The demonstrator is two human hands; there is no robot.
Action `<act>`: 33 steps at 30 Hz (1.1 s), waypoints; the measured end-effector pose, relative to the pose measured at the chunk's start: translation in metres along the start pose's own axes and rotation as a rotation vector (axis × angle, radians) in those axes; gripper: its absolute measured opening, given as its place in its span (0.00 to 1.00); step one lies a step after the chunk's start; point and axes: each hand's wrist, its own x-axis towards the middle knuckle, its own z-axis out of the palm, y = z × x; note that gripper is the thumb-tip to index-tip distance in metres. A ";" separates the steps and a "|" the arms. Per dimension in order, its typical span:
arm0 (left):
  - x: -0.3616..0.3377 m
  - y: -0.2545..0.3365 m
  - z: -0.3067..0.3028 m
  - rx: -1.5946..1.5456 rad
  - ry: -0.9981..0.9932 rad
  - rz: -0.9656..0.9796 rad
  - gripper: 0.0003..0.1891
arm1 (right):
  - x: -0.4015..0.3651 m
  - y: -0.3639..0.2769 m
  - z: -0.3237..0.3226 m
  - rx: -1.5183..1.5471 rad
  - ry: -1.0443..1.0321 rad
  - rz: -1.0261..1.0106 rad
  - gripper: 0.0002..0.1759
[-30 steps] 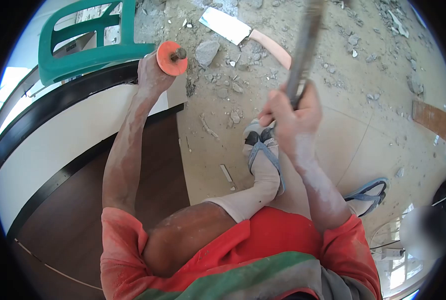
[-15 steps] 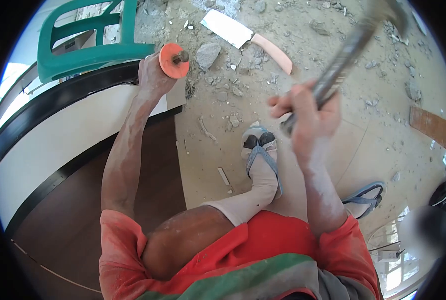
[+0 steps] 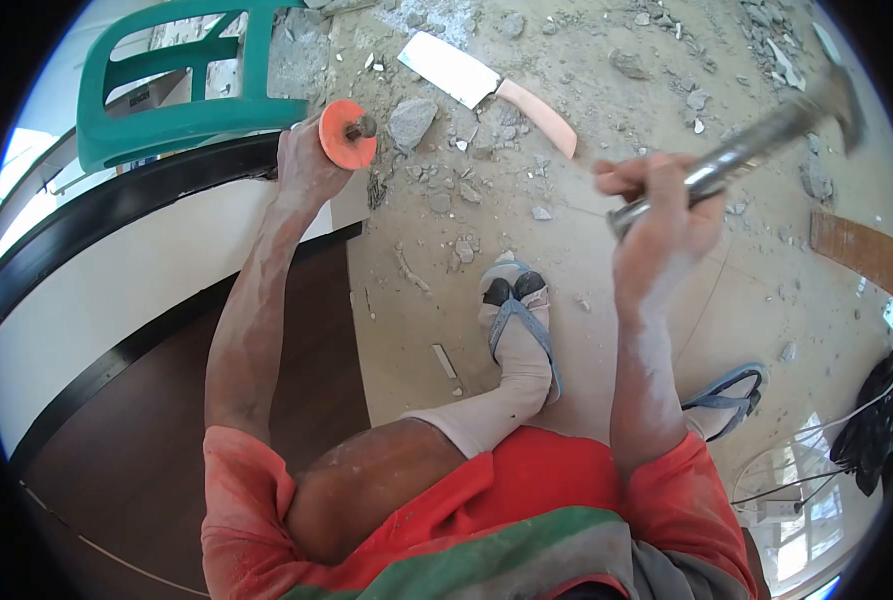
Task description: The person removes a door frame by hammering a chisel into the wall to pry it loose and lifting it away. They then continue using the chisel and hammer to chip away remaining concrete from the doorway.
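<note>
My left hand (image 3: 306, 165) is wrapped round a chisel (image 3: 338, 148) with a round orange hand guard. Its struck metal end points up at me; the tip is hidden below the hand. The hand is at the end of a low counter with a black edge (image 3: 181, 190), beside a green plastic chair (image 3: 191, 118). In my right hand (image 3: 666, 225) is a hammer (image 3: 761, 140), gripped by its metal handle and raised to the right, apart from the chisel. The hammer's head is slightly blurred.
A cleaver (image 3: 456, 70) with a pale handle lies on the dusty floor among broken rubble, near a larger grey chunk (image 3: 412, 124). A brown board piece (image 3: 854, 250) is at the right. A black bag (image 3: 869, 420) and a white power strip (image 3: 778, 511) with cables are lower right.
My right hand has moved to the right, and the hammer has swung lower and farther right, away from the chisel. My left hand stays almost in place on the chisel.
</note>
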 end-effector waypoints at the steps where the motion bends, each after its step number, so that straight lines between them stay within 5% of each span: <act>1: -0.004 -0.003 0.001 0.030 -0.009 0.007 0.11 | -0.002 0.005 0.003 0.064 0.058 -0.029 0.05; 3: -0.001 -0.006 0.004 0.089 -0.002 0.030 0.11 | -0.028 0.032 0.020 0.209 0.148 -0.029 0.06; 4: 0.000 -0.002 0.003 0.056 -0.018 0.009 0.11 | -0.069 0.065 0.032 0.053 0.039 0.156 0.07; 6: 0.001 0.004 -0.003 -0.002 -0.068 -0.025 0.11 | -0.128 0.126 0.028 -0.685 -0.563 0.323 0.09; 8: 0.007 -0.004 0.001 0.014 -0.011 0.012 0.10 | -0.117 0.121 0.017 -0.723 -0.651 0.370 0.11; 11: -0.004 0.004 0.000 0.080 -0.067 -0.022 0.11 | -0.063 0.062 -0.016 -0.590 -0.522 0.672 0.07; 13: -0.015 0.011 -0.009 0.131 -0.077 -0.007 0.12 | -0.035 0.054 -0.025 -0.378 -0.367 0.593 0.05; 17: -0.069 0.012 -0.026 0.046 -0.212 0.349 0.14 | -0.013 0.041 -0.035 -0.238 -0.197 0.502 0.06; 18: -0.066 0.013 -0.024 0.070 -0.172 0.290 0.16 | -0.013 0.039 -0.038 -0.236 -0.166 0.492 0.06; 25: -0.031 0.044 0.002 0.161 -0.370 0.215 0.15 | 0.004 0.029 -0.042 -0.284 -0.213 0.478 0.06; 29: -0.031 0.081 0.020 0.056 -0.679 0.559 0.17 | 0.007 0.032 -0.050 -0.333 -0.217 0.507 0.07; 33: -0.031 0.133 0.024 0.065 -0.604 0.662 0.15 | 0.011 0.033 -0.059 -0.322 -0.213 0.493 0.09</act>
